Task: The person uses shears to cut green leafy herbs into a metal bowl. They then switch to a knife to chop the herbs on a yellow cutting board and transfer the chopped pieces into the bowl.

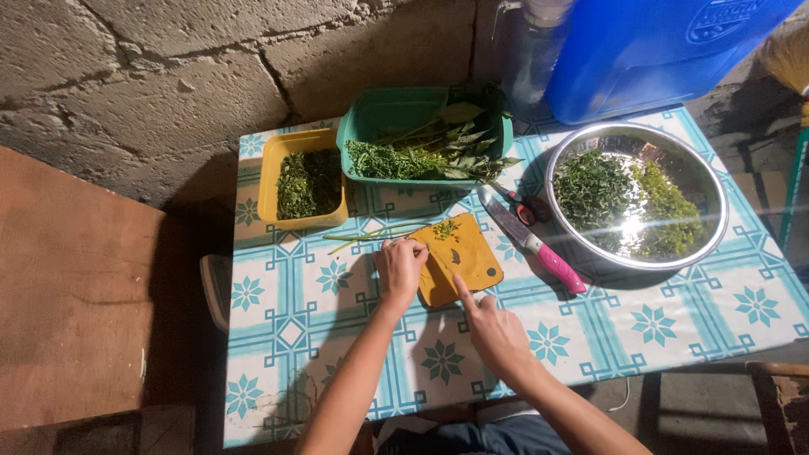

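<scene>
My left hand [402,265] rests at the left edge of a small orange cutting board [468,261], fingertips pinched on thin green stems [371,234] that lie across the cloth. My right hand [493,329] is at the board's near edge with the index finger stretched out onto it. A little heap of chopped greens [444,228] sits at the board's far end. A pink-handled knife [531,242] lies just right of the board, held by neither hand.
A yellow tub of chopped greens [278,164], a teal basin of leafy stalks [396,109], scissors [522,206] and a steel bowl of greens [699,173] stand on the blue-patterned tablecloth [286,329]. A blue water container [640,50] stands behind.
</scene>
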